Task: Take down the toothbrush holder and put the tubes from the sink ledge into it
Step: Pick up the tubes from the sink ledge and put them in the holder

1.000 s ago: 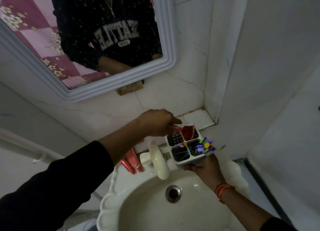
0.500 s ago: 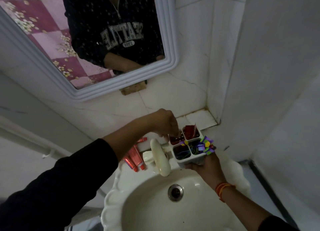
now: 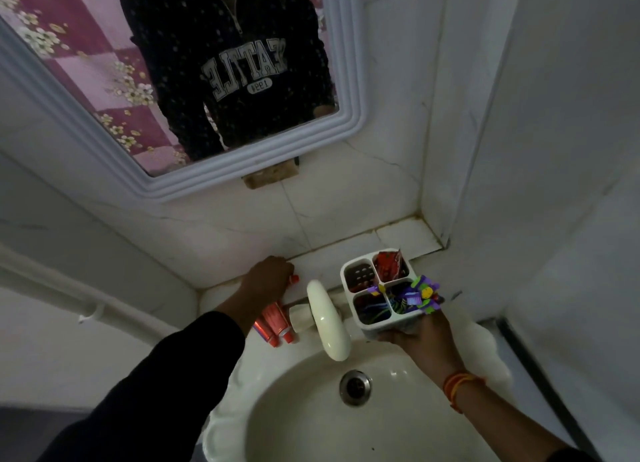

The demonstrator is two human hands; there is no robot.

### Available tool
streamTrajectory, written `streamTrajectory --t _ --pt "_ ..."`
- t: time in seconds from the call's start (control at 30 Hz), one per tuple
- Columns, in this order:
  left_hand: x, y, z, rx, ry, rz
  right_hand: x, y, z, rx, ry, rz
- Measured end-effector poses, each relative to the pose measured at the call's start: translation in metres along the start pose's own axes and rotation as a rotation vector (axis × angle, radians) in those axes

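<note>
Tubes [image 3: 275, 319], red and glossy, lie side by side on the sink ledge [image 3: 313, 271] just left of the cream tap [image 3: 327, 319], their long axes running from the back wall toward the basin [image 3: 304, 409], with one pair of red caps pointing at the basin rim. Another red cap [image 3: 294, 279] shows farther back, left of the tap and close to the wall. Over these tubes rests the left hand [image 3: 266, 280], knuckles up, fingers curled down onto the far ends; whether they are clamped on a tube I cannot tell, since the hand hides the contact. Right of the tap, the toothbrush holder [image 3: 379, 290] sits upright in the right hand [image 3: 420, 338], raised over the basin's back edge, its open top facing the camera. That hand cups the holder from below, fingers wrapped on its base. Four compartments divide the holder: the far-left one shows a perforated floor, the far-right one holds a red sachet [image 3: 389, 266] standing on end, and the near two hold dark and colourful items, with purple and yellow pieces [image 3: 422, 293] spilling over the right rim. An orange thread band [image 3: 459, 385] circles the right wrist.
</note>
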State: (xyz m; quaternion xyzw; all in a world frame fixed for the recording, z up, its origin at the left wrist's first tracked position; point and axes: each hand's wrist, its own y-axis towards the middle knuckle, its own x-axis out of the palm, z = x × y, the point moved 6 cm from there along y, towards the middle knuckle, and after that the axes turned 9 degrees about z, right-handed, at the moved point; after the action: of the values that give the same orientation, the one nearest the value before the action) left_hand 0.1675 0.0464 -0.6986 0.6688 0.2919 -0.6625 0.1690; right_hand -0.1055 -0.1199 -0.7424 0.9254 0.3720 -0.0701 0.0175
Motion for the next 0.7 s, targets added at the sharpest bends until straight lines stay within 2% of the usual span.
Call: streamTrajectory --t 0.1,0.17,0.23,0.3,0.37,0.5,0.57,0.63,0.7 --pt "-0.015 0.002 0.009 0.076 -0.176 0.15 0.0 -0.001 0.001 0.005 -0.015 -0.004" --pt "-0.039 0.0 0.024 0.176 -0.318 0.297 0.001 -0.002 0.0 0.009 -0.012 -0.009" --pt "-0.071 -0.003 0.045 0.306 -0.345 0.39 0.002 -0.002 -0.001 0.012 -0.003 -0.008" --pt "-0.104 -0.008 0.074 0.444 -0.327 0.339 0.002 -0.002 0.0 0.024 0.0 -0.013" --pt "-0.132 -0.012 0.101 0.513 -0.236 0.208 0.001 -0.003 0.002 0.022 -0.028 -0.004" --pt "-0.153 -0.009 0.138 0.459 0.1 -0.02 -0.002 -0.001 0.009 0.021 -0.075 0.0" --pt "-0.15 -0.009 0.152 0.421 0.186 -0.109 -0.002 0.0 0.013 0.023 -0.096 -0.004" --pt "-0.148 -0.009 0.159 0.396 0.192 -0.123 -0.002 0.001 0.015 0.024 -0.104 -0.01" --pt "-0.149 -0.007 0.157 0.385 0.096 -0.103 -0.002 0.002 0.016 0.017 -0.112 -0.007"
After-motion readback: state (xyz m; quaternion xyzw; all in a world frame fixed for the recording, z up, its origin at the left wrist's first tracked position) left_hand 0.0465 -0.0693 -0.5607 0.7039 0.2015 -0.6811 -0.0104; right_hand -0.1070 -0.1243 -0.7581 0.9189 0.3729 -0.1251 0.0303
